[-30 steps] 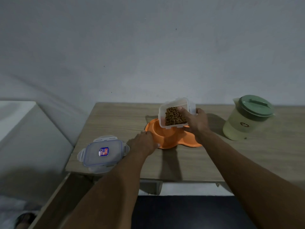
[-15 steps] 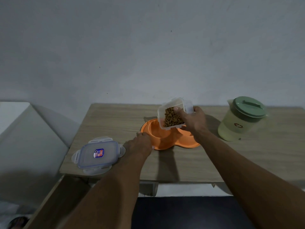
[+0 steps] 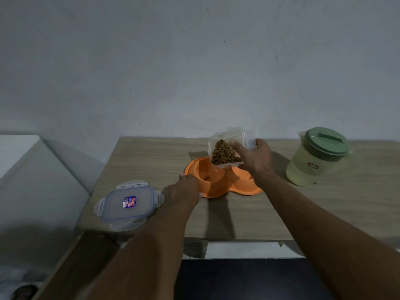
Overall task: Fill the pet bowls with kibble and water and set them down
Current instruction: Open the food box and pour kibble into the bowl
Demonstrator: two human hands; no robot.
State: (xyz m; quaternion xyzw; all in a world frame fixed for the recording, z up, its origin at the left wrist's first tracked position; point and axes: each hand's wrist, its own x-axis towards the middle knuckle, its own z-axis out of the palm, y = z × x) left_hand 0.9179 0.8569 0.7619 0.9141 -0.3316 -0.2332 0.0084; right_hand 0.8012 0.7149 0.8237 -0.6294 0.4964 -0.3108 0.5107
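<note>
Obs., standing at the desk side.

Right hand (image 3: 257, 156): grip closed round a clear rectangular plastic container (image 3: 229, 135), thumb across its near face, fingers behind. The container is held off the desk and tipped on its side, mouth turned down and to the left. Brown kibble (image 3: 224, 153) is heaped against its lower edge.

An orange plastic double pet bowl (image 3: 218, 187) sits on the light wood-grain desk (image 3: 151, 156), just below the container. The container's low edge hangs over the bowl's left compartment. There is a small dark patch at the bottom of that compartment, too blurred to identify. The right compartment is mostly hidden behind the right wrist.

Left hand (image 3: 184, 191): grip set on the bowl's near-left rim, fingers bent over the edge, palm down beside it on the desk.

A clear snap-lock lid with a blue seal and a small sticker (image 3: 127, 202) lies flat near the front-left corner of the desk, just beside the left wrist.

A pale green plastic pitcher with a darker green lid (image 3: 313, 161) stands upright to the right, apart from the bowl. Its lid is on.

A grey wall (image 3: 194, 61) stands behind the desk.
</note>
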